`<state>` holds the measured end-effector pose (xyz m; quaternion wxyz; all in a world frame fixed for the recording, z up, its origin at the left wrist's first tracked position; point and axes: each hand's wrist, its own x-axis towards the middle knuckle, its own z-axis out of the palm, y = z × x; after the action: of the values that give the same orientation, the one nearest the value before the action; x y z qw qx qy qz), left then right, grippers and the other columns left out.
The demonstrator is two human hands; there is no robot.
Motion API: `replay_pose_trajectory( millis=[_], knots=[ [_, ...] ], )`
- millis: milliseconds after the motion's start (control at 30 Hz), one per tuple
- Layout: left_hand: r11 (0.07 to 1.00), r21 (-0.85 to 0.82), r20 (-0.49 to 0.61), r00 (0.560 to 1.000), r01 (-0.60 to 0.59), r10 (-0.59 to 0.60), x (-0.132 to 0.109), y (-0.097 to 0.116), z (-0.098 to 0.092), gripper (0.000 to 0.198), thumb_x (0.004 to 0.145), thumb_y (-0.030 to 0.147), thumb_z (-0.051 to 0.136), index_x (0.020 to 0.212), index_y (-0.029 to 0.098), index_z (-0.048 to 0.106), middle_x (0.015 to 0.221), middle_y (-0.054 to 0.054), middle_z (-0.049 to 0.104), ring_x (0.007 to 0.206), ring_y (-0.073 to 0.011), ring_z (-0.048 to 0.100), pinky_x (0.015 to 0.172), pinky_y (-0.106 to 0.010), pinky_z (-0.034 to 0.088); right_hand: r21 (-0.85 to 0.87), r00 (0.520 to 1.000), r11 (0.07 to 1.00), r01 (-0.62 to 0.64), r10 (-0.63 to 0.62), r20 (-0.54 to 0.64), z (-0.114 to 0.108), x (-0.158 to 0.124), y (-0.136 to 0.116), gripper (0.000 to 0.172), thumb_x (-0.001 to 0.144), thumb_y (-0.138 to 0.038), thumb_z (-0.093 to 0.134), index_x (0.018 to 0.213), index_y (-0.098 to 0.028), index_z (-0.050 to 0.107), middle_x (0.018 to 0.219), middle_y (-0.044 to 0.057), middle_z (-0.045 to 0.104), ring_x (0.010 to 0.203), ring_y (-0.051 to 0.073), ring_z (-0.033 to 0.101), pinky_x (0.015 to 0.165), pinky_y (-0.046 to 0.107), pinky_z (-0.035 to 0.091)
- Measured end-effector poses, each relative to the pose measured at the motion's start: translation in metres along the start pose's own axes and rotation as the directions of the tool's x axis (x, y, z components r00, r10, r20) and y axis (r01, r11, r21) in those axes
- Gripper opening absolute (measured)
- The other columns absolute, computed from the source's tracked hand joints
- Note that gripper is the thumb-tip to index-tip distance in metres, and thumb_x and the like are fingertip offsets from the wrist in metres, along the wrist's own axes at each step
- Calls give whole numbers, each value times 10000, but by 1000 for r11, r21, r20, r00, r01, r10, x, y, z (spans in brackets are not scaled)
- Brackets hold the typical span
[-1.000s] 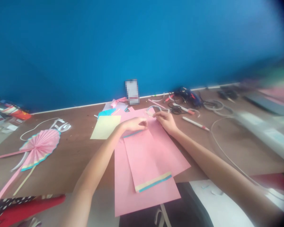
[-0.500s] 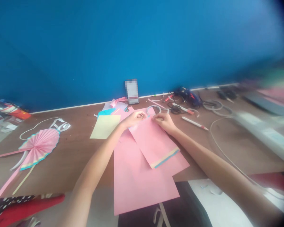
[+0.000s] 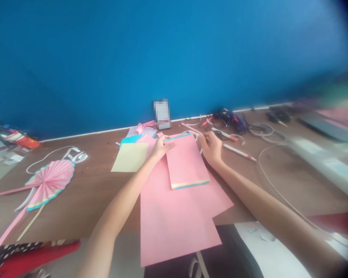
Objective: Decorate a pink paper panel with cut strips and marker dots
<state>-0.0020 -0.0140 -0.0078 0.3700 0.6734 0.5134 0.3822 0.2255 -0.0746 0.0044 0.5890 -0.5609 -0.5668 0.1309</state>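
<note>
A pink sheet of paper (image 3: 187, 160) with yellow and blue bands along its near edge and a blue strip at its far edge lies over larger pink sheets (image 3: 174, 224). My left hand (image 3: 163, 146) grips its far left corner, thumb on top and fingers partly hidden behind. Just right of the sheet's far right corner is my right hand (image 3: 212, 146), its fingers curled together. Whatever they may pinch is too small or hidden to make out. White tape loops partly show behind the sheet, close to the right hand.
A pleated pink paper fan (image 3: 50, 181) lies at left beside a white tape roll (image 3: 80, 156). Pale yellow paper (image 3: 130, 157) is left of my left hand. A phone (image 3: 162, 114) leans on the blue wall. Pens (image 3: 239, 152), cables and a white power strip (image 3: 327, 166) lie at right.
The banded pink sheet has turned straighter and shifted left, and its blue far edge now shows. My right hand has moved right, off the sheet. My left hand now has its thumb over the corner.
</note>
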Motion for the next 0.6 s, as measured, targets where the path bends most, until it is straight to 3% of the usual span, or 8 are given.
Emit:
replay_pose_trajectory(
  millis=[133,267,433,600],
  knots=[
    [985,9,137,976,-174,171,-5,5,1,494,734,462,705,1109,186,539,1158,-73,604,1101,-217,559,923,-326,442,-58,975,974,220,-217,56,-4,-5,-11,239,891,-424,524,769,-220,558,722,31,589,633,158,519,679,303,433],
    [967,-22,280,927,-255,251,-12,14,-3,560,790,467,653,1238,194,457,1326,-122,526,1263,-227,477,1008,-334,407,23,950,965,260,-260,174,1,-15,-24,213,885,-392,537,743,-233,541,744,47,619,702,183,574,716,324,459],
    [968,-76,338,908,-238,249,-13,19,-6,573,812,470,629,1274,191,435,1367,-141,503,1294,-239,466,1026,-342,406,134,950,987,91,-126,284,8,-20,-25,169,878,-394,535,846,-228,534,750,25,635,666,161,599,659,302,477],
    [972,-101,332,914,-211,233,-11,19,-10,756,729,492,708,1345,179,402,1421,-147,450,1324,-270,438,1077,-374,372,272,934,954,-125,21,358,14,-14,-11,201,824,-364,583,952,-219,526,692,-9,613,610,148,587,608,287,469]
  ],
)
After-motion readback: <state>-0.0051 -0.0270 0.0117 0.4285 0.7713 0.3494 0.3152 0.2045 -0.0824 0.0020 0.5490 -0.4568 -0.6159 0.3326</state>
